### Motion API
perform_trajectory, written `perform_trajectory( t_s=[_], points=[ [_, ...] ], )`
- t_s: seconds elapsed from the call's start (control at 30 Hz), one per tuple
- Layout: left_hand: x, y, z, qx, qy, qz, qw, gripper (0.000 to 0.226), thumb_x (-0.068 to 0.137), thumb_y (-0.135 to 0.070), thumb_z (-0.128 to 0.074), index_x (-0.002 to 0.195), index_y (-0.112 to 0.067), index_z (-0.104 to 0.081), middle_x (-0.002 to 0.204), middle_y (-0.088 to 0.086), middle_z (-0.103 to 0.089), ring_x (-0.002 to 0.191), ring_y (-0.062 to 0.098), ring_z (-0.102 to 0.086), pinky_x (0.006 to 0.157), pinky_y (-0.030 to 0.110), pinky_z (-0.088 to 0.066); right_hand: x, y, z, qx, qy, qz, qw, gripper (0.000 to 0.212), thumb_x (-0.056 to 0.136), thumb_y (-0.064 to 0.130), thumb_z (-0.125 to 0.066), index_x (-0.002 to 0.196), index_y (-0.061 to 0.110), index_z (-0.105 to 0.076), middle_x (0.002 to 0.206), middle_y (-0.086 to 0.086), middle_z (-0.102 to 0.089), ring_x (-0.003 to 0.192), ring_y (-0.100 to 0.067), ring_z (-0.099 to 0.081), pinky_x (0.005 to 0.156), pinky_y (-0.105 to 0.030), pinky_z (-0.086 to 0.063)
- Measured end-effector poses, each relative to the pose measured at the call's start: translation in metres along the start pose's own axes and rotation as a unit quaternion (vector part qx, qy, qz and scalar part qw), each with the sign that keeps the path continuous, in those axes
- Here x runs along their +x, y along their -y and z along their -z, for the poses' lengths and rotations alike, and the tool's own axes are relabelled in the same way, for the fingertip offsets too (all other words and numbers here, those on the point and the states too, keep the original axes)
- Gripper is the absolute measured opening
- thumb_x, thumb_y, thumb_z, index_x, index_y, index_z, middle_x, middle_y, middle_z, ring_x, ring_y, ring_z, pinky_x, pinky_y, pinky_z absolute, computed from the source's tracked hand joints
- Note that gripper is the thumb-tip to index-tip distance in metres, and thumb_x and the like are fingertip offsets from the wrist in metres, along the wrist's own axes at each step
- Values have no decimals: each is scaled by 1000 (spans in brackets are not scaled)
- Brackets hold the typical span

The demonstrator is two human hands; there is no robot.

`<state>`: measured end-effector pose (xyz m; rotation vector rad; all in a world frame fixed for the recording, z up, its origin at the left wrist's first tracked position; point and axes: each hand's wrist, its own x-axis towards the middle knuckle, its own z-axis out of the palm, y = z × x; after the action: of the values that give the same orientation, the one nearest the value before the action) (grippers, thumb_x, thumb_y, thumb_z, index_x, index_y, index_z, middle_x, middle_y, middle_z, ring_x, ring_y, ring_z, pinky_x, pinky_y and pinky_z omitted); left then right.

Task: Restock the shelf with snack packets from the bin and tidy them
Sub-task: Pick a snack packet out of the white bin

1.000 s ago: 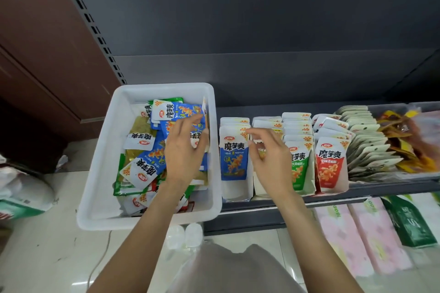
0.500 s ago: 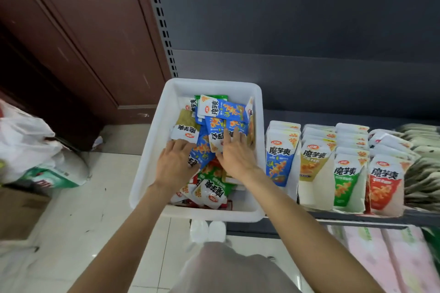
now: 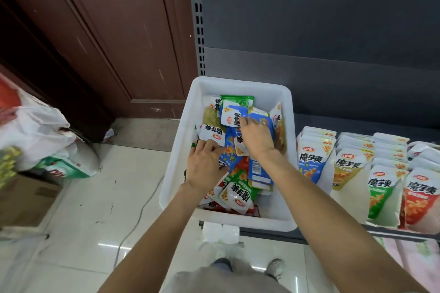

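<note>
Picking step: both hands in the white bin on the shelf end. Left hand and right hand lie flat on the loose snack packets, grips released. Next: pinch one flavour, move to its shelf row.

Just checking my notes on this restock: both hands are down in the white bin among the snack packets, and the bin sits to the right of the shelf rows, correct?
Not quite. In the head view the white bin sits to the left of the shelf rows, not the right. The rest holds: the left hand and right hand are both in the bin among the snack packets.
</note>
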<state>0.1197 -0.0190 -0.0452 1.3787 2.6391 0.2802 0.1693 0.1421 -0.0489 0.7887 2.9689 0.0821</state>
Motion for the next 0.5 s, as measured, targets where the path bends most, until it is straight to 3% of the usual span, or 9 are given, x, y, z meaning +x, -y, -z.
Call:
perform_trajectory(
  t_s=[0.07,0.13,0.17,0.23,0.27,0.3,0.33,0.43,0.5],
  points=[
    [-1,-1,1,-62,-46,28,997,41,87,-44,-58,124,-25,-59,121,-4,-55,116,17,-46,96,31,-35,-20,5,7,-11,-11,28,999,42,90,4,-48,132,6,-39,116,-12,-61,103,-30,-62,85,-40,-49],
    [-5,-6,5,-232,-99,92,963,38,90,-40,-57,120,-18,-61,115,-1,-62,107,16,-56,87,25,-44,-39,11,16,38,-37,22,998,24,96,14,-44,118,11,-53,103,-9,-67,90,-30,-67,73,-39,-51],
    [-6,-10,9,-344,-85,139,925,39,91,-41,-55,121,-17,-61,112,-2,-64,102,12,-59,80,19,-46,-47,15,19,91,-69,9,993,19,97,19,-44,108,14,-59,96,-8,-69,85,-31,-68,67,-38,-50],
    [-7,-20,16,-566,-22,209,797,41,90,-44,-55,121,-16,-61,111,-3,-66,99,8,-62,77,15,-48,-61,24,25,188,-129,-13,974,17,96,24,-50,96,17,-65,87,-5,-71,77,-29,-68,60,-34,-48],
    [-7,-24,17,-637,-20,228,736,39,91,-41,-55,118,-14,-62,109,0,-68,98,10,-64,79,18,-51,-67,31,26,210,-157,-4,965,15,93,23,-55,98,18,-68,89,-3,-72,76,-27,-68,57,-32,-48],
    [-6,-26,16,-671,-36,237,702,34,92,-36,-56,113,-11,-63,104,3,-69,95,13,-66,79,21,-53,-73,36,27,224,-184,13,957,15,90,21,-61,101,19,-70,92,0,-73,75,-24,-69,55,-30,-50],
    [-5,-28,17,-674,-60,241,696,26,94,-30,-54,106,-8,-64,98,4,-69,91,14,-67,77,21,-54,-77,40,28,236,-202,27,950,19,85,17,-67,104,20,-71,95,2,-73,75,-21,-70,55,-29,-52],
    [-8,-24,15,-627,-123,231,733,23,98,-15,-47,84,-4,-62,78,6,-66,74,13,-64,67,21,-53,-87,39,26,278,-227,32,933,30,80,13,-73,109,16,-70,98,1,-73,75,-16,-70,57,-29,-57],
    [-8,-19,13,-605,-139,208,756,24,98,-16,-46,85,-4,-62,81,8,-69,76,16,-67,71,29,-56,-95,31,32,352,-223,-3,909,31,86,17,-67,118,16,-65,101,1,-71,73,-11,-68,61,-31,-58]
  ],
)
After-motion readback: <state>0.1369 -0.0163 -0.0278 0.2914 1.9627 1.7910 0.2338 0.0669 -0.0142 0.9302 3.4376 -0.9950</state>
